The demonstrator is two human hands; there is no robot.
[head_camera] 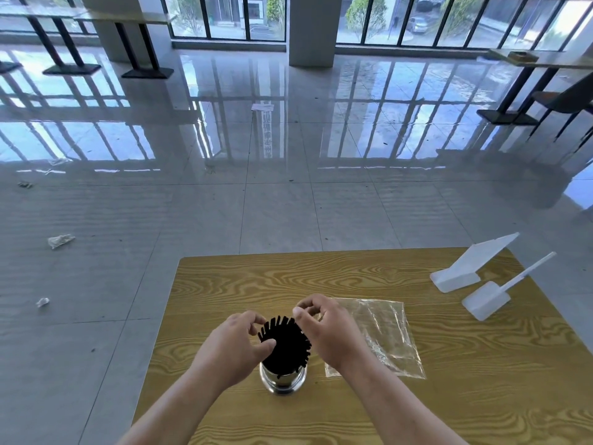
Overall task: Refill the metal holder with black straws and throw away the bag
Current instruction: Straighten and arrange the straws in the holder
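A round metal holder [282, 379] stands on the wooden table [449, 396] near its front middle. A thick bunch of black straws [285, 342] fills it and fans out at the top. My left hand [237, 342] curls around the left side of the straw tops, thumb touching them. On the right side of the bunch, my right hand [324, 326] has its fingers bent over the straw tips. A clear plastic bag [385, 335] lies flat and empty on the table just right of the holder, partly under my right wrist.
A white plastic stand [465, 268] and a white scoop with a long handle [491, 297] lie at the table's far right. Crumpled bits of litter [59, 240] dot the glossy tiled floor to the left. Other tables and a chair [564, 101] stand far back.
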